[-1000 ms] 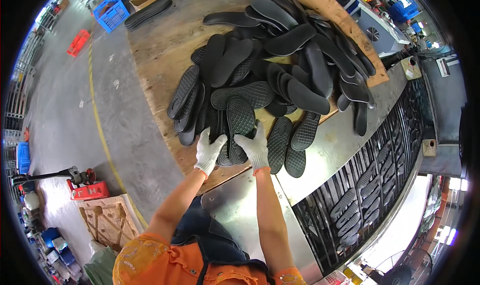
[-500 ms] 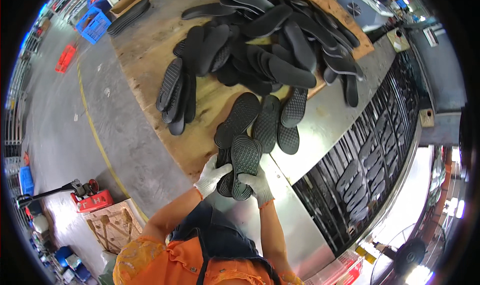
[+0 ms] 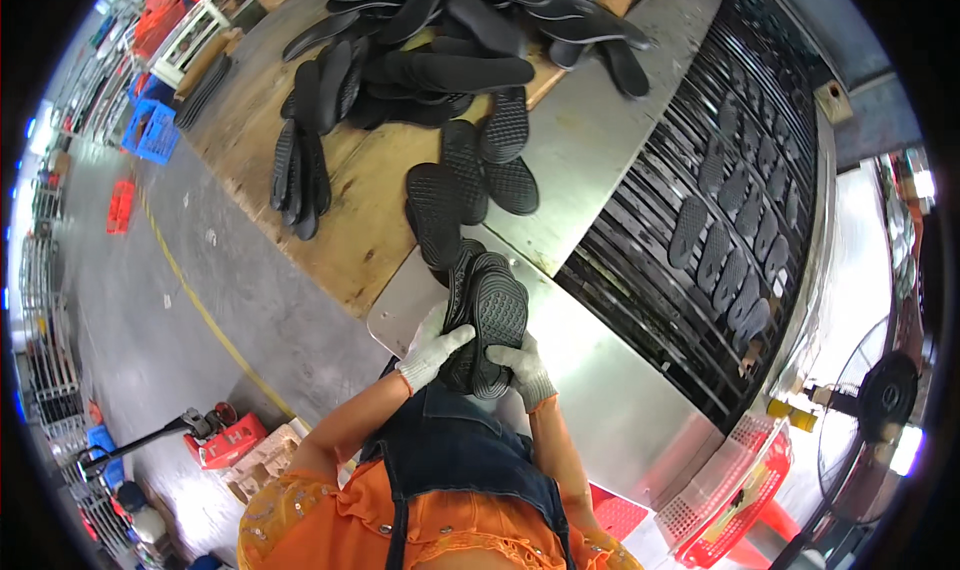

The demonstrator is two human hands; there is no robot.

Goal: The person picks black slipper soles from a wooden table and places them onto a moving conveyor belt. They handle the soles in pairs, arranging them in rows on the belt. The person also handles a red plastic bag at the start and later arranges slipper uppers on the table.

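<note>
A stack of black shoe soles [image 3: 500, 310] with textured undersides is held upright between my two gloved hands, close to my apron. My left hand [image 3: 432, 358] grips the stack's left side, thumb laid along it. On the right side, my right hand [image 3: 522, 368] presses its thumb against the front sole. Just beyond the stack, a patterned black sole [image 3: 436, 215] lies partly over another one at the table's near end. More loose soles [image 3: 511, 185] lie to its right, overlapping each other.
A big pile of black soles [image 3: 450, 70] covers the far part of the wooden tabletop [image 3: 345, 260]. To the right, a slatted conveyor [image 3: 640, 300] carries rows of soles beside the metal surface [image 3: 590, 370]. A red-and-white basket [image 3: 735, 500] and a fan [image 3: 885, 390] stand at lower right.
My view has shifted, so the table and pile appear higher and further left, and more of the conveyor and basket shows. Both hands still hold the stack of soles.
</note>
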